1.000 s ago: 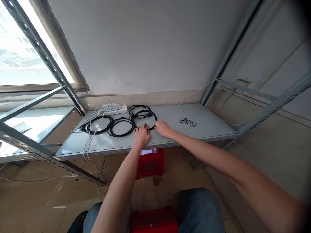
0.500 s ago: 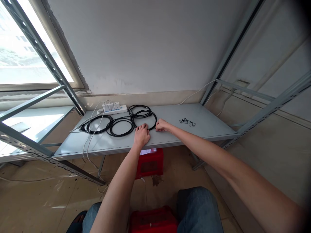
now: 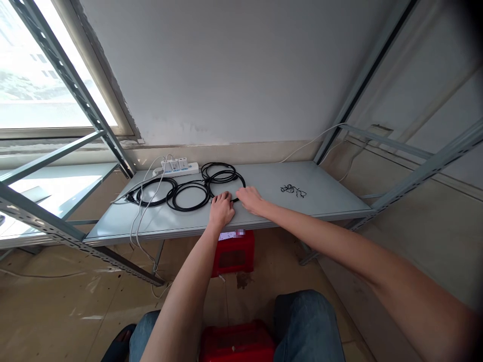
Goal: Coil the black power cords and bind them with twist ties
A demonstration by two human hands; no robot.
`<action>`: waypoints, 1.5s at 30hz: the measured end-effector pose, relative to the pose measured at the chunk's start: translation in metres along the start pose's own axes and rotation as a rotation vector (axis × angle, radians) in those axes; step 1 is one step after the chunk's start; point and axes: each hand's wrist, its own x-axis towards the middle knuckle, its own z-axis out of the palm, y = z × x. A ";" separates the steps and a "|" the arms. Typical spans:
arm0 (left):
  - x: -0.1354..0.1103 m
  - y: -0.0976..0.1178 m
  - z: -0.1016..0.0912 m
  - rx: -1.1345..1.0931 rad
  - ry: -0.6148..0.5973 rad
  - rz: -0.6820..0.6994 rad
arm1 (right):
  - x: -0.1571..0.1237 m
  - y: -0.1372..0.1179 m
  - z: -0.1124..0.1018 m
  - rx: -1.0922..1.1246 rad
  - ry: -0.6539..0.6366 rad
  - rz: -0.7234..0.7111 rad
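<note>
Three coils of black cable lie in a row on a grey metal shelf (image 3: 324, 198). My left hand (image 3: 221, 209) rests with curled fingers on the near edge of the rightmost coil (image 3: 222, 177). My right hand (image 3: 249, 198) pinches the same coil at its near right side. The middle coil (image 3: 188, 195) and the left coil (image 3: 154, 192) lie untouched to the left.
A white power strip (image 3: 177, 166) with white cords sits at the back of the shelf. A small bundle of black twist ties (image 3: 292, 190) lies to the right. Red plastic stools (image 3: 234, 251) stand on the floor below. Slanted metal rack beams cross at left and right.
My right hand drew back to a pinch at the coil's right edge, then shifted slightly left along the cable. The left hand stayed in place.
</note>
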 end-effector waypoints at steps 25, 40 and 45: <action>-0.003 0.001 -0.004 0.059 -0.014 0.148 | -0.092 0.196 0.061 0.811 0.549 0.773; -0.004 0.000 -0.009 0.012 -0.157 0.421 | -0.056 0.063 0.066 0.446 0.473 -0.337; -0.008 -0.020 -0.030 0.041 -0.286 0.591 | -0.036 0.089 0.042 0.217 0.223 -0.500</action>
